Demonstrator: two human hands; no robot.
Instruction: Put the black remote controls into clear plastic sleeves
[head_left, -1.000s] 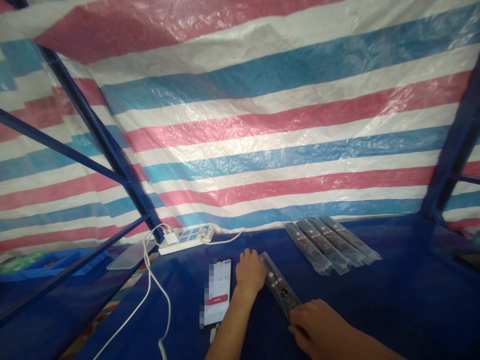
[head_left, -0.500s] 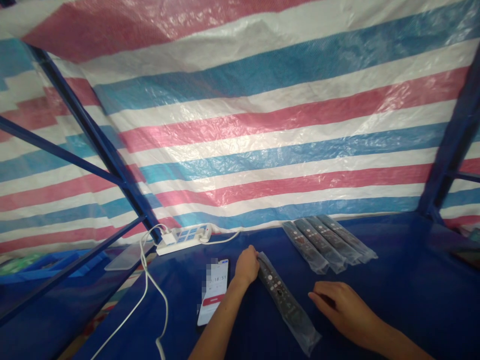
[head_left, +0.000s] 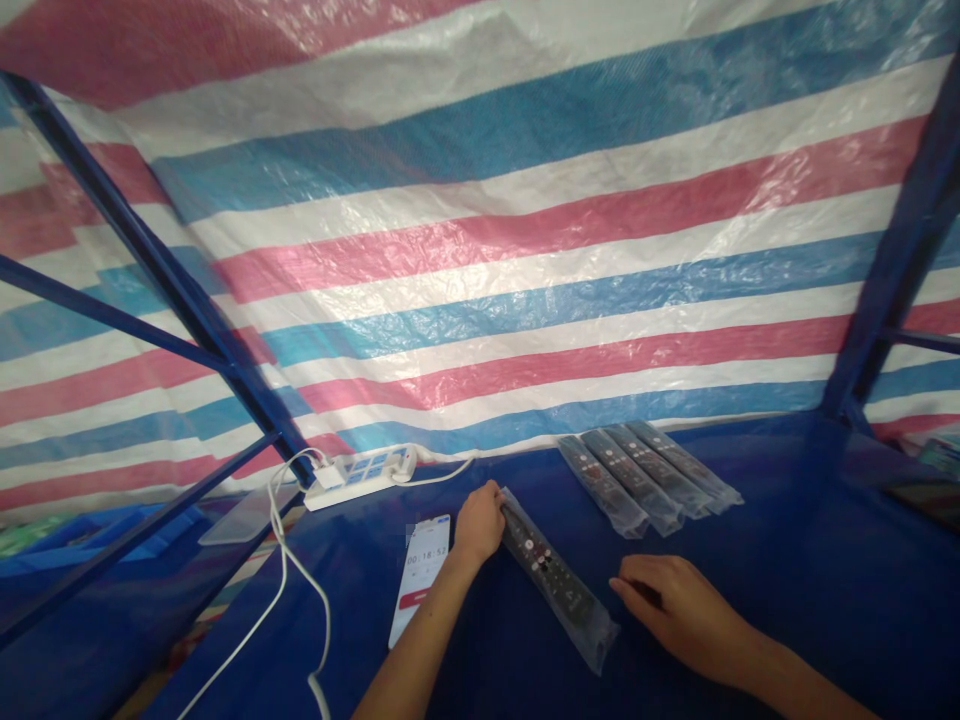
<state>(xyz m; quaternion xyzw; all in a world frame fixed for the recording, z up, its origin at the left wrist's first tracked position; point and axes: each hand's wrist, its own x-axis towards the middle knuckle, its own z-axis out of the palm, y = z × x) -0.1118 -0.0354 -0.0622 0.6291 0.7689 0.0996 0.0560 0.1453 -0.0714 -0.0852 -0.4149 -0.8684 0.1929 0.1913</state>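
My left hand (head_left: pixel 480 522) is closed on the far end of a black remote control (head_left: pixel 553 578) in a clear plastic bag. The remote slants across the blue table, button side up, its near end pointing right and towards me. My right hand (head_left: pixel 675 602) is at the table to the right of that remote, apart from it. Its fingers curl loosely inward, the thumb points left, and nothing shows in it. Beyond it, several more bagged remote controls (head_left: pixel 637 475) lie side by side.
A phone (head_left: pixel 421 570) with a running timer lies left of my left forearm. A white power strip (head_left: pixel 358 478) sits at the table's back edge, its white cable (head_left: pixel 326 610) trailing down the left. Striped sheeting (head_left: pixel 525 300) hangs behind, between blue frame posts (head_left: pixel 874 270).
The view has shifted slightly, so most things sit a little further left and higher. The near end of the held remote has swung up a little. My right hand keeps its curled pose.
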